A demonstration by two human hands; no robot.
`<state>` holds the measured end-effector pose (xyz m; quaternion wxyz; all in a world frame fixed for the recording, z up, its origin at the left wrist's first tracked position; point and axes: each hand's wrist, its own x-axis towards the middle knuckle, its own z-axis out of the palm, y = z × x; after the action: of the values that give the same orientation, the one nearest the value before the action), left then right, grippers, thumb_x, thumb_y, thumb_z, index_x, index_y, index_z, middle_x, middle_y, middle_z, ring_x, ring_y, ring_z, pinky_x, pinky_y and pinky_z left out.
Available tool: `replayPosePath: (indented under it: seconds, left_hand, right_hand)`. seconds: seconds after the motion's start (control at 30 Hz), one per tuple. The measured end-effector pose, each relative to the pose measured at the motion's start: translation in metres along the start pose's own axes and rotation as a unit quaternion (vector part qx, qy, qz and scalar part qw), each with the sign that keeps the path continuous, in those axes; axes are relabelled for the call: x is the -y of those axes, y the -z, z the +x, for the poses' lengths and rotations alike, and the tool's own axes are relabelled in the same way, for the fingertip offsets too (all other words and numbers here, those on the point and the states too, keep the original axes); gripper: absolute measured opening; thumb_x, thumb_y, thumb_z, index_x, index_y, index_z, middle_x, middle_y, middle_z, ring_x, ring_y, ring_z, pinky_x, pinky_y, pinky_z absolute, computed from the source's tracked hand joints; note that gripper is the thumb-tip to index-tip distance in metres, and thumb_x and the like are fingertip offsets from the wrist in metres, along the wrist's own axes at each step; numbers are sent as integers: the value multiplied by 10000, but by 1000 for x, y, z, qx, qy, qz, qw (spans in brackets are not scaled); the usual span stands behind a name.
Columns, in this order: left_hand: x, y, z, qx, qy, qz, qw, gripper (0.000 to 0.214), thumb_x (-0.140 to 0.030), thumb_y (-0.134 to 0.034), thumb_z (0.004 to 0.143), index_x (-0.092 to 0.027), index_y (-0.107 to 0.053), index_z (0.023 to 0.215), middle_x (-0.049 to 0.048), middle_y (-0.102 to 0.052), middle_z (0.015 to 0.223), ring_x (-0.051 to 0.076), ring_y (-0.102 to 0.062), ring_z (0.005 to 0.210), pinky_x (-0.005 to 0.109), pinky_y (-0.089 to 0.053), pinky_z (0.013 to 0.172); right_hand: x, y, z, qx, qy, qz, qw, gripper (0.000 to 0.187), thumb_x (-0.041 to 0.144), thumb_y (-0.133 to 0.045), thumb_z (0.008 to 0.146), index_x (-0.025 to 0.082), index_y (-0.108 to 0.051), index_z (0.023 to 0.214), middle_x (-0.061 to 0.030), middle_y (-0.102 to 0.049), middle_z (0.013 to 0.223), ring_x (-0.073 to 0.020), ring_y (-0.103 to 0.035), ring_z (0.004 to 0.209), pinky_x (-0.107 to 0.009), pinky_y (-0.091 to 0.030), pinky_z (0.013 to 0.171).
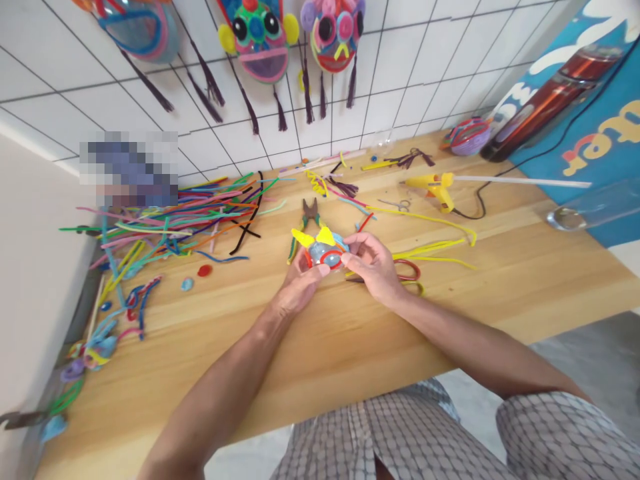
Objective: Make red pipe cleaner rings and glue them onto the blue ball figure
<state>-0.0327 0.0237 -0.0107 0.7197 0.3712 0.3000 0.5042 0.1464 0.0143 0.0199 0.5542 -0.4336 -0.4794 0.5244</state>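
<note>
Between my two hands, above the wooden table, is a clear rounded plastic piece point(320, 252) trimmed with pipe cleaners: two yellow ear-like shapes on top, a red loop in front and light blue at its right. My left hand point(301, 277) grips its left side, thumb on the front. My right hand point(371, 265) pinches the right edge by the red loop. Just behind lie pliers point(311, 212) with green and yellow handles, partly hidden by the piece. Red-handled scissors point(407, 270) rest beside my right hand, partly covered by it.
A heap of coloured pipe cleaners point(200, 220) lies at the left. To the right are a yellow glue gun point(435, 190) with its cord, yellow pipe cleaners point(440, 252), a red thermos point(550, 107) and a lying clear bottle point(590, 203). Decorated masks point(260, 40) hang on the tiled wall.
</note>
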Motion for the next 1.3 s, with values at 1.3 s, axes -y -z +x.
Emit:
replayPosePath:
  seconds: [1.3]
  left_hand:
    - [5,-12,0,-79,-70,117,988,753,-481,-1015,724,-239,-623,1319,103,-786,1305,295,-757,1195,475,-567,1129]
  right_hand:
    - [-20,13,6,-35,88,-141,985,354,592,-836,911,261,-710,920,-8,-746,874,-200,-694,828,-363,-589,814]
